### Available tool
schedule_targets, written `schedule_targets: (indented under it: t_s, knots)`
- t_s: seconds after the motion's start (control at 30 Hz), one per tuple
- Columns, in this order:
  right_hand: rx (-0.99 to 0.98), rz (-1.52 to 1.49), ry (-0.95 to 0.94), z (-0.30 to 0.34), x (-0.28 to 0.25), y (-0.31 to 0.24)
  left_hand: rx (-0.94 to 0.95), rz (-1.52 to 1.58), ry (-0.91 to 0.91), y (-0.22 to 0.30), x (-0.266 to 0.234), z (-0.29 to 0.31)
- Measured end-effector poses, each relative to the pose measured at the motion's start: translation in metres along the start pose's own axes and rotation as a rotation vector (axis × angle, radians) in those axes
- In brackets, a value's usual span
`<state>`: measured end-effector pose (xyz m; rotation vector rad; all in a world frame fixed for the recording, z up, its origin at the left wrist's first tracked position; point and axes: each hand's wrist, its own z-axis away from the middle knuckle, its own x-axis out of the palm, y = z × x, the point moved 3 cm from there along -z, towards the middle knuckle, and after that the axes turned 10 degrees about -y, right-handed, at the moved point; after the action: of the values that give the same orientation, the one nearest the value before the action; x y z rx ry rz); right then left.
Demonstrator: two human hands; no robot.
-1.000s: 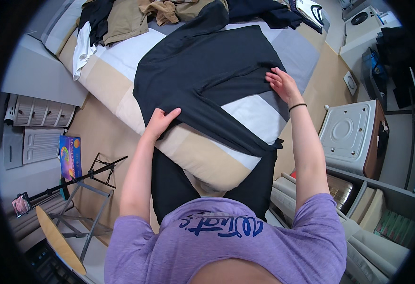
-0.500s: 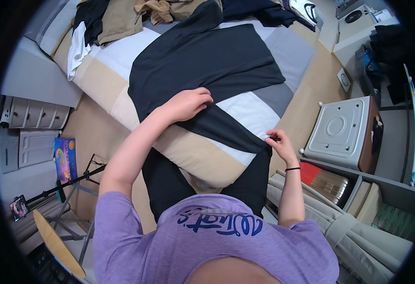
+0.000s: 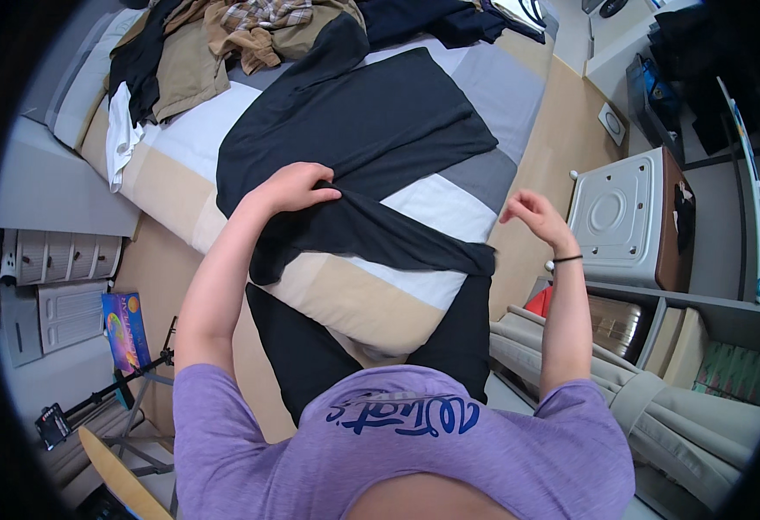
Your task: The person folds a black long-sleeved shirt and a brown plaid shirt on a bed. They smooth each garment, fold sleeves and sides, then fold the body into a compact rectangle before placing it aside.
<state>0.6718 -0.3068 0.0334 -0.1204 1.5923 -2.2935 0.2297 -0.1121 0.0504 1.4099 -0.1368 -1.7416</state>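
Note:
A black long-sleeved top [image 3: 337,121] lies spread on the bed, one sleeve stretched away toward the far side. Its near sleeve [image 3: 397,238] runs across the bed toward my right, the cuff end by my right knee. My left hand [image 3: 293,186] is closed on the cloth at the upper part of this near sleeve, pinching a fold between thumb and fingers. My right hand [image 3: 536,217] hovers beyond the cuff end, apart from the cloth, with loosely bent fingers and nothing in them.
Other clothes [image 3: 250,35] are heaped along the bed's far side, and a white garment [image 3: 123,139] hangs over its left edge. A white-topped cabinet [image 3: 614,208] stands at right. A folding stand [image 3: 94,399] is at lower left, and a pale folded cover [image 3: 640,390] lies at lower right.
My right hand has let go of the cuff and moved up and to the right. My left hand now grips the sleeve's upper part, and the sleeve is bunched more to the left.

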Motion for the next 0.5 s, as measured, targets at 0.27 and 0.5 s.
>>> schedule_targets:
  t_s: [0.27,0.5]
  knots:
    - [-0.231,0.723,0.284,-0.131,0.023,-0.05,-0.045,-0.088,0.205,-0.021,0.013,0.006]
    - [-0.292,1.131,0.386,-0.217,0.004,-0.067,-0.099,-0.044,0.227,-0.029,-0.008,0.007]
